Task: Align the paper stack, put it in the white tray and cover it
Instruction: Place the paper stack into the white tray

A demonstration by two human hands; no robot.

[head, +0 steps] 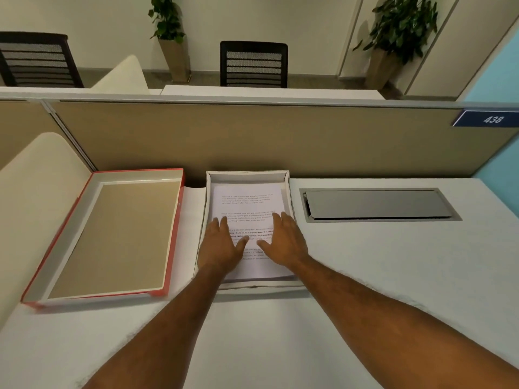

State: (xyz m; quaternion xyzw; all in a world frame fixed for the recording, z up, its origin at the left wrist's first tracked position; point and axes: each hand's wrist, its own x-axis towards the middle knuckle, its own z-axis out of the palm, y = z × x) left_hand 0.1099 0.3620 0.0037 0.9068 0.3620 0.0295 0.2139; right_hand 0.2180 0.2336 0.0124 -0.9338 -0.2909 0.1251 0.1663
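Observation:
The printed paper stack (247,200) lies flat inside the white tray (247,175), which stands at the middle of the desk against the partition. My left hand (222,245) rests palm down on the stack's lower left part, fingers spread. My right hand (283,242) lies palm down on its lower right part, fingers apart. Neither hand grips anything. To the left of the tray the red lid (112,237) lies upside down, showing its brown inside and white rim.
A grey metal cable flap (376,204) is set into the desk to the right of the tray. The beige partition (252,136) closes the back. A cream side panel (36,186) borders the left. Bare desk surface (280,332) lies in front.

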